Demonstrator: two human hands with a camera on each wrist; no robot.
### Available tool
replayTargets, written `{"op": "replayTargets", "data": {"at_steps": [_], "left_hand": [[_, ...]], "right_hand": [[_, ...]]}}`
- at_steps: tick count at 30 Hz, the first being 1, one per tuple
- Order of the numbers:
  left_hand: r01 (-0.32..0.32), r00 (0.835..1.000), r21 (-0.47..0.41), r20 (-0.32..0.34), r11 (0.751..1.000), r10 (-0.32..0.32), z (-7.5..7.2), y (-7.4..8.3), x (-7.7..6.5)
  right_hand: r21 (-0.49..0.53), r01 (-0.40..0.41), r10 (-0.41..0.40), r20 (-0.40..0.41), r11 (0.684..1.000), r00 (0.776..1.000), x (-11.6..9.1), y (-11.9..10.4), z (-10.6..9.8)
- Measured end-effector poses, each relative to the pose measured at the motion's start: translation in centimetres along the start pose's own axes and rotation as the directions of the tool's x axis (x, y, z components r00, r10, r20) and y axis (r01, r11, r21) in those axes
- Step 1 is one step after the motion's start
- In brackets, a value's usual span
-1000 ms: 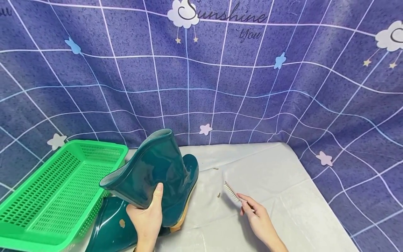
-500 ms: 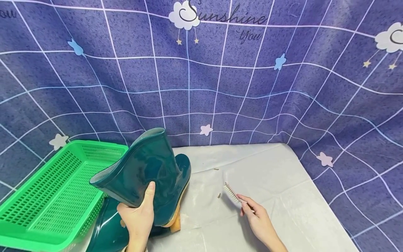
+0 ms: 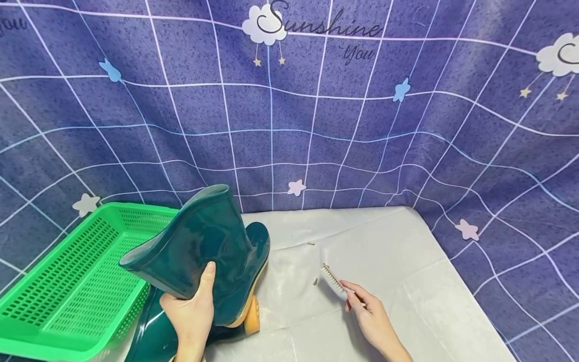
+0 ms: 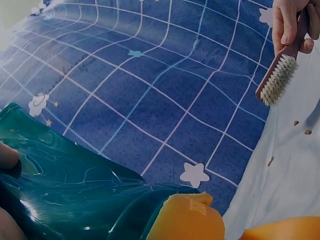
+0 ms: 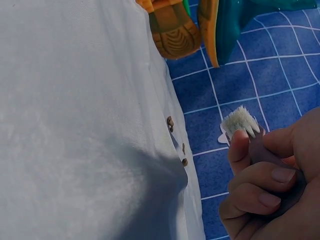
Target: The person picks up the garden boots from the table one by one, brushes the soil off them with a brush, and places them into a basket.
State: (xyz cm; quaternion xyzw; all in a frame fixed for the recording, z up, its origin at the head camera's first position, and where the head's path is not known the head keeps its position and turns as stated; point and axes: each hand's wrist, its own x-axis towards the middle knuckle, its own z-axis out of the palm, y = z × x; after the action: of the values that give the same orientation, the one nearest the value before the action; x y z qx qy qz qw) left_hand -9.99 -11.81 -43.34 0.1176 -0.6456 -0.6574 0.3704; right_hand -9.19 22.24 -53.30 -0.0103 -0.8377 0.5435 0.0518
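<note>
My left hand (image 3: 192, 311) grips a dark green rubber boot (image 3: 205, 246) by its shaft, thumb on the near side. The boot tilts with its opening toward the upper left and its yellowish sole to the right. Beneath it lies a second green boot (image 3: 156, 327), partly hidden; its yellow-orange heel (image 3: 252, 317) shows. My right hand (image 3: 373, 317) holds a scrub brush (image 3: 333, 278) by the handle, apart from the boots, over the right part of the table. Its pale bristles (image 4: 281, 80) and reddish-brown back show in the left wrist view.
A green plastic basket (image 3: 86, 281) with perforated walls stands at the left, beside the boots. Small brown bits of dirt (image 3: 315, 281) lie on the white table cover (image 3: 425, 281). A blue-purple grid-patterned curtain (image 3: 353, 125) hangs behind and at the right.
My left hand has moved left with the held boot, showing more of the lower boot's heel. The right hand and brush have stayed nearly still.
</note>
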Motion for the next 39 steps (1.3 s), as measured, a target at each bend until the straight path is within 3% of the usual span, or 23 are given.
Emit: {"op": "replayTargets", "data": {"at_steps": [8,17,26,39], "left_hand": [[-0.055,0.998,-0.019,0.019,0.998,0.055,-0.4,0.2,0.4],[-0.008,1.000,-0.055,-0.028,0.998,0.006,-0.9,0.4,1.3],[-0.011,0.999,-0.108,-0.052,0.994,0.005,-1.4,0.0,2.0],[0.003,0.995,-0.051,-0.095,0.999,-0.007,-2.6,0.1,2.9]], "right_hand": [[0.016,-0.009,0.009,0.019,1.000,1.000,0.1,0.1,0.2],[0.034,-0.013,0.011,0.034,0.999,0.999,0.1,0.4,0.3],[0.040,-0.013,0.011,0.046,0.999,0.999,0.1,0.7,0.5],[0.026,-0.019,0.017,0.062,0.999,0.998,0.1,0.7,0.6]]}}
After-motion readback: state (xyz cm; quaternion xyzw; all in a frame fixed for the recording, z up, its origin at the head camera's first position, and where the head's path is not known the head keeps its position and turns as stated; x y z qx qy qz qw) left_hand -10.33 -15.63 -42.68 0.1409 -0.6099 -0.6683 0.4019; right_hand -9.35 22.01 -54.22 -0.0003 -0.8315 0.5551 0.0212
